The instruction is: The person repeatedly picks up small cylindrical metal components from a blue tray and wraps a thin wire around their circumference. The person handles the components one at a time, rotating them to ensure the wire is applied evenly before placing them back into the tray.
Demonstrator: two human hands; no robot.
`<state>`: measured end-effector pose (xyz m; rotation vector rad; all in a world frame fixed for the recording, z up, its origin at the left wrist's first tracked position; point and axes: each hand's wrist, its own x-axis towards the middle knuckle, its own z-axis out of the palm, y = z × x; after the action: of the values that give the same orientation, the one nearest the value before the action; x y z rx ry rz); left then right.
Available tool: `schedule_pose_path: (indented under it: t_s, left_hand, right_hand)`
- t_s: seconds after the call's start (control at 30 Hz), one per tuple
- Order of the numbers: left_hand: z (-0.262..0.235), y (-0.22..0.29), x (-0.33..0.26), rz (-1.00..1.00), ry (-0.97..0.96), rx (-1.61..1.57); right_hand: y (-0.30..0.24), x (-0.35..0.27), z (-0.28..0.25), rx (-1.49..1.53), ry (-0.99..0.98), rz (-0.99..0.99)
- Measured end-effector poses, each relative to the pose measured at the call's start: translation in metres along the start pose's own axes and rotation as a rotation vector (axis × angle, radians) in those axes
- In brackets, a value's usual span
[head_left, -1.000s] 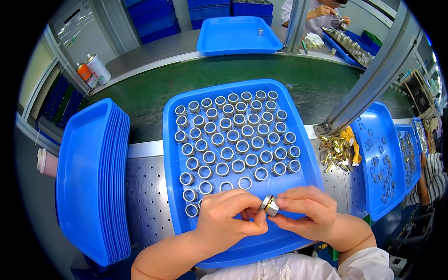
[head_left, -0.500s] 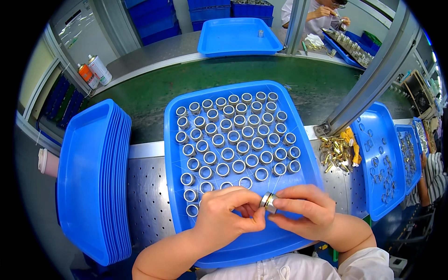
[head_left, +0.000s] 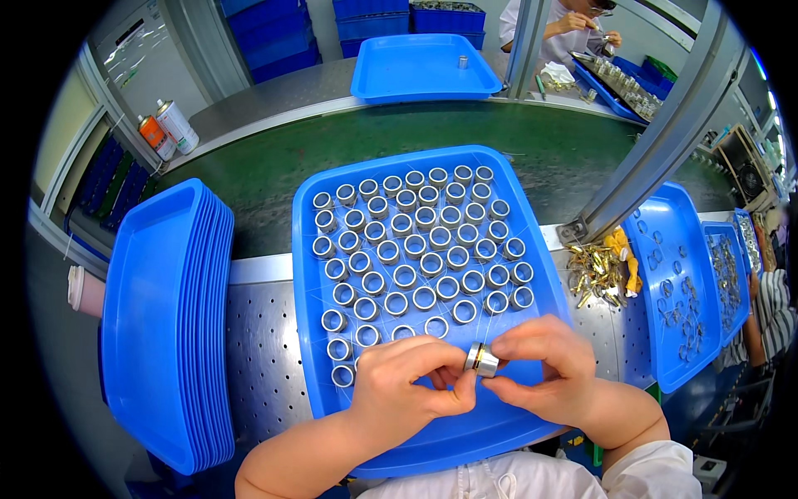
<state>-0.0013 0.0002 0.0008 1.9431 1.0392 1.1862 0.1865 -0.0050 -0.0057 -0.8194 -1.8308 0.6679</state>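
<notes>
Over the near part of a blue tray (head_left: pixel 309 283), my left hand (head_left: pixel 407 378) pinches a short metal sleeve (head_left: pixel 483 360) between thumb and forefinger. The sleeve lies sideways, with a dark and gold-coloured band around it near the left fingers. At its other end is my right hand (head_left: pixel 553 366), thumb and forefinger at opposite edges of the sleeve. The remaining right fingers are curled behind. Beyond my hands, many similar metal sleeves (head_left: pixel 431 264) stand upright in uneven rows in the tray, open ends up. My left hand hides some of the nearest ones.
Nested blue trays (head_left: pixel 170 333) stand at the left. Right of my tray lie a pile of brass-coloured pieces (head_left: pixel 592 270), a yellow cloth (head_left: pixel 625 258) and a blue tray of thin rings (head_left: pixel 677 291). A metal post (head_left: pixel 657 125) rises nearby. Across the green belt (head_left: pixel 332 137), another person (head_left: pixel 569 29) works.
My right fingers have shifted back toward the sleeve's edges, uncovering more of its side. My left hand keeps its pinch. The view has shifted very slightly.
</notes>
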Motion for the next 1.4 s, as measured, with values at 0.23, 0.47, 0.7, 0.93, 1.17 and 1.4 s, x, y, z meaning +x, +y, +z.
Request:
schedule_pose_path:
  t_s: [0.23,0.47,0.7,0.93,1.17,1.4]
  left_hand:
    - [0.0004,-0.0013,-0.0014,-0.046,-0.015,-0.05]
    - [-0.0004,-0.0031,-0.001,0.026,-0.006,0.005]
    - [0.002,-0.0014,0.0001,0.027,0.025,-0.027]
    - [-0.0011,0.0004,0.0009,-0.118,-0.014,-0.125]
    - [-0.0003,-0.0004,-0.0008,-0.104,-0.019,-0.088]
    - [0.0009,0.0008,-0.0009,-0.023,0.017,-0.008]
  right_hand:
    - [-0.0011,-0.001,0.0004,-0.096,-0.014,-0.083]
    - [-0.0008,-0.0006,0.0001,-0.08,-0.008,-0.077]
    - [0.0031,-0.0046,0.0025,0.154,0.019,0.144]
    - [0.0027,0.0002,-0.0008,-0.069,-0.019,-0.063]
    - [-0.0001,-0.0015,0.0009,-0.096,-0.009,-0.071]
    - [0.0001,-0.004,0.0041,-0.059,0.004,-0.067]
